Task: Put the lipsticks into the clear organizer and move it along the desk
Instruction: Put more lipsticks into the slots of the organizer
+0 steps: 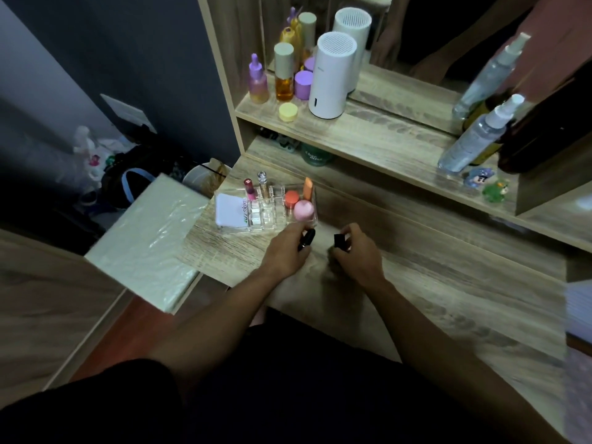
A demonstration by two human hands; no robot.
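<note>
The clear organizer [272, 226] stands on the wooden desk at the left end. A pink lipstick [249, 189] and a clear-capped tube [263, 184] stand upright in its small compartments. Its right section holds an orange tube [308, 188], an orange-capped jar [291, 199] and a pink sponge [302, 210]; a white packet [229, 210] fills its left section. Just in front of the organizer, my left hand [286, 251] grips a black lipstick [307, 239]. My right hand [354, 251] holds a black square lipstick [340, 241] beside it, above the desk.
A raised shelf behind carries purple and amber bottles [284, 76], a yellow jar [288, 111], a white cylinder device [331, 76], spray bottles [474, 137] and small figurines [480, 177]. A mirror stands at the back. A plastic-wrapped white box [150, 238] lies left of the desk.
</note>
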